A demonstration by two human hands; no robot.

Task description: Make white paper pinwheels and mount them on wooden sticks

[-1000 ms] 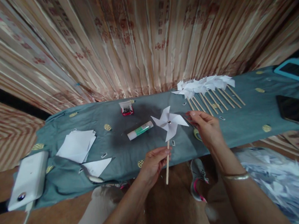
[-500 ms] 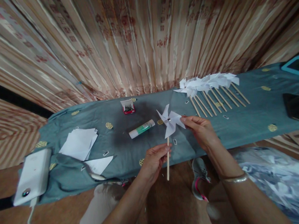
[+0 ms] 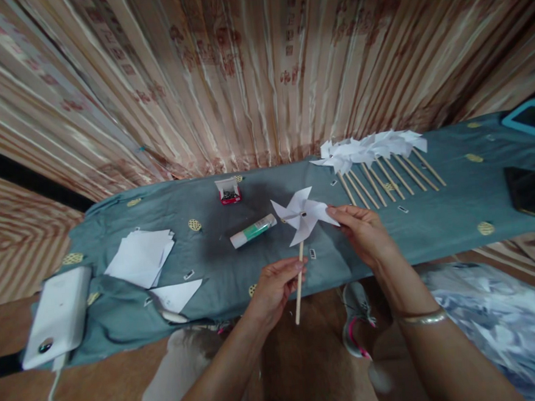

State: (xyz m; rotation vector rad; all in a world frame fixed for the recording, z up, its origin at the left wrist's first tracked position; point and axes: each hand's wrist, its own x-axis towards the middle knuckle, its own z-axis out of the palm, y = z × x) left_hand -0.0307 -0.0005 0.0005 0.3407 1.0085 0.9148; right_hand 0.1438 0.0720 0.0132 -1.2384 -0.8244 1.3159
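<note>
My left hand [image 3: 273,285] is closed around the wooden stick of a white paper pinwheel [image 3: 301,214], holding it upright over the front edge of the blue-grey cloth [image 3: 217,265]. My right hand [image 3: 363,230] pinches the tip of the pinwheel's right blade. A metal pin sits at the pinwheel's centre. A green-and-white glue stick [image 3: 252,231] lies on the cloth just left of the pinwheel.
Several finished pinwheels on sticks [image 3: 377,156] lie in a row at the back right. A stack of white paper squares [image 3: 138,256], a folded paper triangle [image 3: 177,294], a small red pin box [image 3: 228,191], a white power bank [image 3: 58,316], a black phone [image 3: 530,193] and a teal-edged tablet [image 3: 530,118] lie about. Paper scraps [image 3: 500,325] pile up lower right.
The pinwheel has turned between the frames, its blades facing a different way, while my right hand kept hold of a blade tip. My left hand stayed on the stick.
</note>
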